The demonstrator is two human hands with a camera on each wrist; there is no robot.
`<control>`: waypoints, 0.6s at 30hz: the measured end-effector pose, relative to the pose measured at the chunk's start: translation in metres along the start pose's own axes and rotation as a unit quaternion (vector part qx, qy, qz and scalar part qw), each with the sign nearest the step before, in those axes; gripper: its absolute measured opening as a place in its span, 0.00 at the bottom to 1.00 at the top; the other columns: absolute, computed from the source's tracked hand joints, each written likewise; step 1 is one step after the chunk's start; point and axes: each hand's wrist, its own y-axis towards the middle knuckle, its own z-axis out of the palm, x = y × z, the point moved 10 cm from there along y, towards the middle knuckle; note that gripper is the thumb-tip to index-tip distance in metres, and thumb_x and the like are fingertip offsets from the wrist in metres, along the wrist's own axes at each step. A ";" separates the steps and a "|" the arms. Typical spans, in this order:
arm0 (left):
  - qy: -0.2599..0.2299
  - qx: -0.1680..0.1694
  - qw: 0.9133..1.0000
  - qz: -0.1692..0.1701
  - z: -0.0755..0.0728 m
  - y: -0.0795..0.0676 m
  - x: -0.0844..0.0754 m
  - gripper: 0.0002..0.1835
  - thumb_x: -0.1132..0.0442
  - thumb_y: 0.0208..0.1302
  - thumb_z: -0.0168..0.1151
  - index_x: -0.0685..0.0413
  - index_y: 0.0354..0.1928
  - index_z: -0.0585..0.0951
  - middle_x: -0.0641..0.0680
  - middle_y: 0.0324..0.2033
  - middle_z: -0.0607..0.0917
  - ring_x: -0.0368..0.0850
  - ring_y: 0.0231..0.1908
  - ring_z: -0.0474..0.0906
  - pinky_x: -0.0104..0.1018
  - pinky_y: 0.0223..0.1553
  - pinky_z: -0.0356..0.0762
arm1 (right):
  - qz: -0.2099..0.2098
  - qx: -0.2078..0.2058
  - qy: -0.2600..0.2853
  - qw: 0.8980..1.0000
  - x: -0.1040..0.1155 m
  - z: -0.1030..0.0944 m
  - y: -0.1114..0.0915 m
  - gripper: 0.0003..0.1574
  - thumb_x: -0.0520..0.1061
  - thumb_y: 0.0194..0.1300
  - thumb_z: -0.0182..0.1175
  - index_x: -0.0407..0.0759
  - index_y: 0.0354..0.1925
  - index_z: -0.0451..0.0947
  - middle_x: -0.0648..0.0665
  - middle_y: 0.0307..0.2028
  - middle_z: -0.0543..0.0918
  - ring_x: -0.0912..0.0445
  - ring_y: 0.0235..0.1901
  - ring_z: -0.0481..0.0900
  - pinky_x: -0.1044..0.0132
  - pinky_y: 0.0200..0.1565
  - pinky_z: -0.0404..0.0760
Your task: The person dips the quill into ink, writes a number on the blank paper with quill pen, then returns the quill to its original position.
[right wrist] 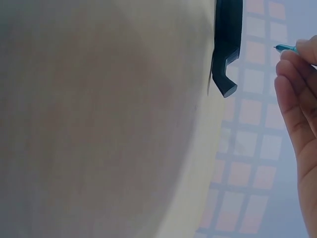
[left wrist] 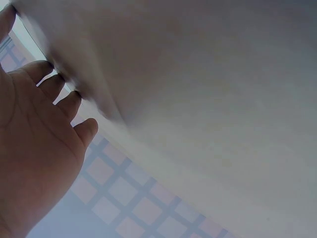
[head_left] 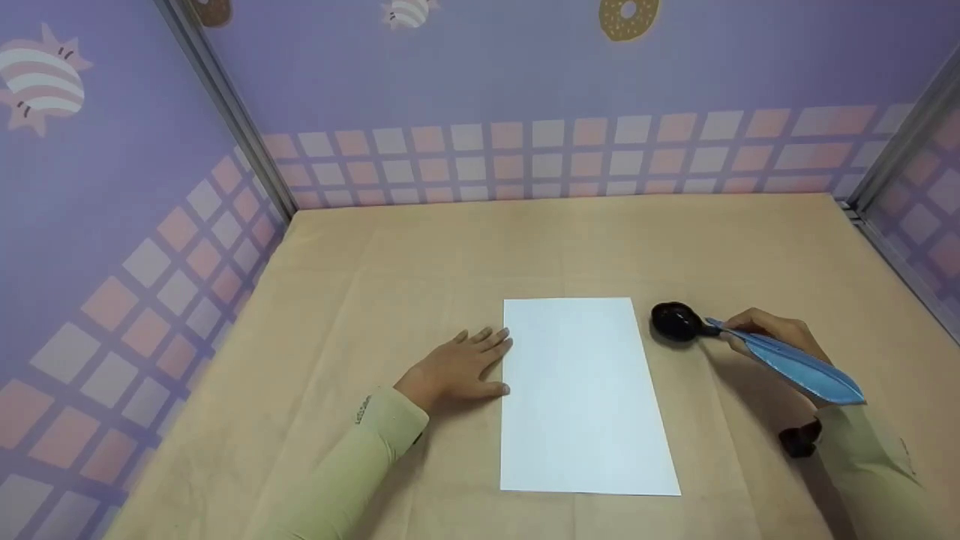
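A white sheet of paper lies flat on the cloth-covered desk, directly to the right of the left hand and to the left of the right one. The left hand rests palm down with its fingers spread and its thumb apart from them; the tips of the thumb and of some fingers reach just over the sheet's left edge, while the rest of the hand lies on the cloth.

The right hand, held off to the right of the sheet, pinches a blue feather-shaped pen near its writing end between thumb and fingers. The plume slants back towards the wrist, and the pen's fine tip pokes out past the fingertips (the right wrist view shows this plainly).

A black object with a rounded, bowl-like head and a short neck sits between the right hand and the sheet, just beside the sheet's upper right edge. In the head view the pen's tip overlaps that neck; in the right wrist view a gap shows between them. Both arms wear pale green sleeves.
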 end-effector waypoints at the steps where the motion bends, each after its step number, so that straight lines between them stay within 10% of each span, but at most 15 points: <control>1: 0.000 0.000 1.000 0.000 0.000 0.000 0.000 0.43 0.32 0.67 0.43 0.46 0.76 0.48 0.47 0.76 0.47 0.47 0.76 0.42 0.51 0.75 0.44 | -0.004 -0.003 0.007 1.000 0.001 0.000 0.000 0.17 0.19 0.51 0.59 0.30 0.39 0.80 0.46 0.34 0.85 0.65 0.35 0.82 0.82 0.38 0.77; 18: -0.015 0.008 1.000 -0.010 0.001 0.001 0.002 0.44 0.31 0.66 0.44 0.45 0.77 0.48 0.46 0.76 0.46 0.47 0.76 0.40 0.50 0.75 0.41 | 0.081 -0.018 0.029 0.996 -0.022 -0.002 0.000 0.10 0.25 0.56 0.63 0.31 0.38 0.81 0.35 0.35 0.86 0.61 0.35 0.86 0.78 0.37 0.82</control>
